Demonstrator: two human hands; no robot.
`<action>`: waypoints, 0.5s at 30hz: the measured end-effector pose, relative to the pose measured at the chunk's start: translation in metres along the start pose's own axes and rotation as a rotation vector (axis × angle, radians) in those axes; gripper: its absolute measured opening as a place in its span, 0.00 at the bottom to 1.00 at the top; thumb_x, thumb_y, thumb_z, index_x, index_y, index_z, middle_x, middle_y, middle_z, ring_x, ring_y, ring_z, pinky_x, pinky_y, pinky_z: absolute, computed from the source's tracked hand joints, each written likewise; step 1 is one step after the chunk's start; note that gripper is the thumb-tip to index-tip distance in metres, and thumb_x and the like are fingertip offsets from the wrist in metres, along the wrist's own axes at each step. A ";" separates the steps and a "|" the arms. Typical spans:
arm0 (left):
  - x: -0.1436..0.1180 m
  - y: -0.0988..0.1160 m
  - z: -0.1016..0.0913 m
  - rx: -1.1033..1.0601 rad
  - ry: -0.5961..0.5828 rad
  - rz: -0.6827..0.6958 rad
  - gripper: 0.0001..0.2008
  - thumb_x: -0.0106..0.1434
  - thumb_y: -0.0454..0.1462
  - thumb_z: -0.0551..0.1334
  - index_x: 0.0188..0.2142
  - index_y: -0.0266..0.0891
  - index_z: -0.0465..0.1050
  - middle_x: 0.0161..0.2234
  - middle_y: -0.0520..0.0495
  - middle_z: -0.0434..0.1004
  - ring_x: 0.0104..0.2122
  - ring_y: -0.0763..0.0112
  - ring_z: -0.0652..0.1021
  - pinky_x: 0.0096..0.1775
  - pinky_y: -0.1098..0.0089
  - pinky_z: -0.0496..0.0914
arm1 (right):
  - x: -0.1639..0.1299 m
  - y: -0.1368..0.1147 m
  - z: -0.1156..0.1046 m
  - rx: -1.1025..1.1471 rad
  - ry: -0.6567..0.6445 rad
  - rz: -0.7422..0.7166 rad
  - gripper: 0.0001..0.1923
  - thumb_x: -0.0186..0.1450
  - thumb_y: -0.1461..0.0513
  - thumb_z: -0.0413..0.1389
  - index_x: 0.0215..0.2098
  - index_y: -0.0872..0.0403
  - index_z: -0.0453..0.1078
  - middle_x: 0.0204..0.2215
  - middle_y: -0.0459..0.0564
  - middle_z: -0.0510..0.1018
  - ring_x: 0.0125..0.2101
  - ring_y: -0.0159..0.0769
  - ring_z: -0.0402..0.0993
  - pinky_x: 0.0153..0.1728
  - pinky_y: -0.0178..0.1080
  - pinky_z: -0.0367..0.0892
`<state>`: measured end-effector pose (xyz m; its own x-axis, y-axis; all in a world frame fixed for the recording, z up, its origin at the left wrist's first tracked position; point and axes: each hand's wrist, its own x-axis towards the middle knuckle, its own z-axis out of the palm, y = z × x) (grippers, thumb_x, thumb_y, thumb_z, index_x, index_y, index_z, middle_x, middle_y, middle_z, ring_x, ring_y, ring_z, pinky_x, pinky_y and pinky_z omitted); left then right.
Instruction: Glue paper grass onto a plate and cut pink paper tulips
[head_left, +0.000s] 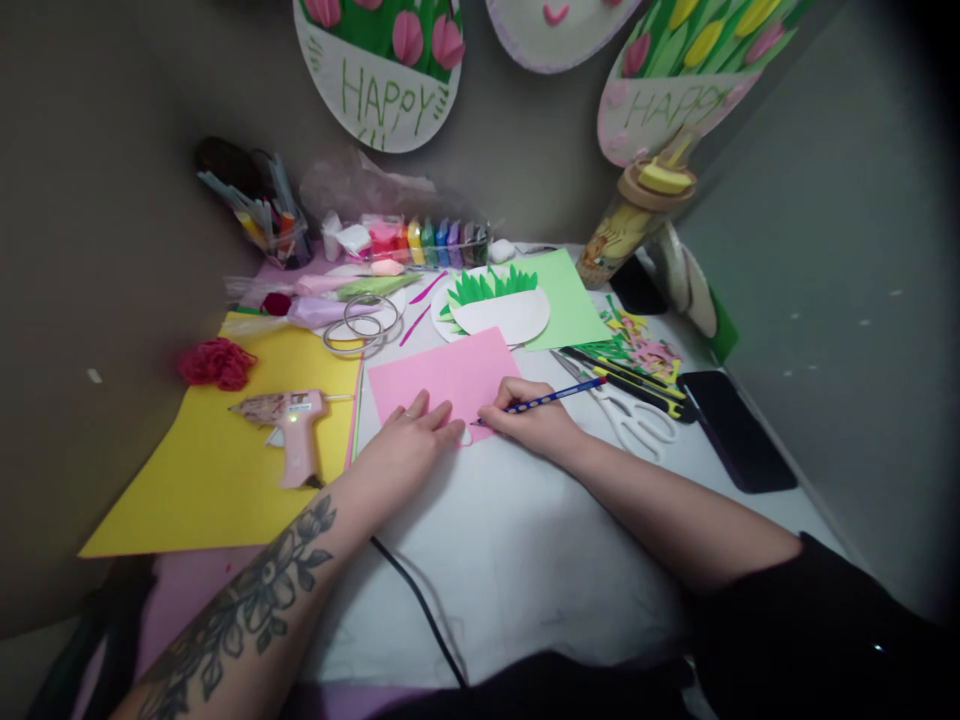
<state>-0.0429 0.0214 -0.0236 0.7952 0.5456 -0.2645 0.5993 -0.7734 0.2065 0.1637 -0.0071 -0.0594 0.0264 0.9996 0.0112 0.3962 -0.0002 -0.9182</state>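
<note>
Pinching a blue pencil (555, 396), the right hand (536, 415) has its fingers closed near the tip, down by the near edge of the pink paper (450, 370) on the desk (540, 570). Left hand (412, 435) is palm-down on that sheet, fingers slightly spread. White plate (506, 315) with green grass (491, 288) just past it, scissors (641, 422) right, glue gun (298, 435) left.

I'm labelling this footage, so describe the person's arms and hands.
The left forearm bears a dark-inked tattoo of flowers and leaves; a thin ring seems to show on the ungloved left hand. The right arm has a black sleeve ending around the elbow; the ungloved right hand shows no markings.
</note>
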 end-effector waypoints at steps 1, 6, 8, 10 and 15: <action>0.000 0.000 0.000 0.003 -0.001 -0.001 0.23 0.65 0.27 0.46 0.56 0.40 0.65 0.57 0.39 0.66 0.60 0.49 0.61 0.53 0.51 0.65 | 0.000 0.001 0.000 -0.002 -0.012 -0.007 0.15 0.55 0.59 0.61 0.18 0.53 0.59 0.16 0.41 0.67 0.19 0.29 0.60 0.21 0.32 0.55; 0.000 -0.002 0.003 -0.009 0.020 0.005 0.24 0.64 0.26 0.46 0.56 0.40 0.65 0.57 0.38 0.66 0.60 0.50 0.61 0.53 0.51 0.65 | 0.001 0.004 0.000 0.002 -0.023 -0.016 0.14 0.55 0.59 0.60 0.19 0.53 0.59 0.16 0.41 0.66 0.20 0.28 0.60 0.21 0.32 0.55; 0.000 -0.002 0.004 -0.014 0.032 0.014 0.24 0.64 0.26 0.46 0.56 0.40 0.65 0.57 0.38 0.66 0.60 0.51 0.61 0.52 0.50 0.65 | 0.002 0.003 -0.001 0.002 -0.023 -0.015 0.14 0.55 0.59 0.60 0.19 0.53 0.59 0.16 0.41 0.66 0.20 0.28 0.60 0.21 0.32 0.55; 0.001 -0.002 0.004 -0.017 0.030 0.016 0.24 0.64 0.26 0.46 0.56 0.40 0.65 0.57 0.38 0.66 0.59 0.51 0.61 0.52 0.51 0.65 | 0.002 0.003 -0.001 -0.004 -0.034 -0.023 0.14 0.55 0.59 0.60 0.18 0.53 0.60 0.17 0.41 0.67 0.20 0.28 0.60 0.21 0.32 0.55; 0.000 -0.001 0.002 -0.017 0.008 -0.001 0.24 0.64 0.27 0.45 0.56 0.40 0.65 0.57 0.38 0.65 0.59 0.49 0.61 0.52 0.50 0.65 | 0.003 0.001 -0.003 0.001 -0.056 -0.036 0.14 0.54 0.59 0.60 0.18 0.53 0.59 0.17 0.41 0.67 0.19 0.28 0.60 0.21 0.32 0.55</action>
<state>-0.0431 0.0216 -0.0258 0.7952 0.5489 -0.2576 0.6016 -0.7674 0.2219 0.1669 -0.0046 -0.0595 -0.0387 0.9990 0.0220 0.3949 0.0355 -0.9180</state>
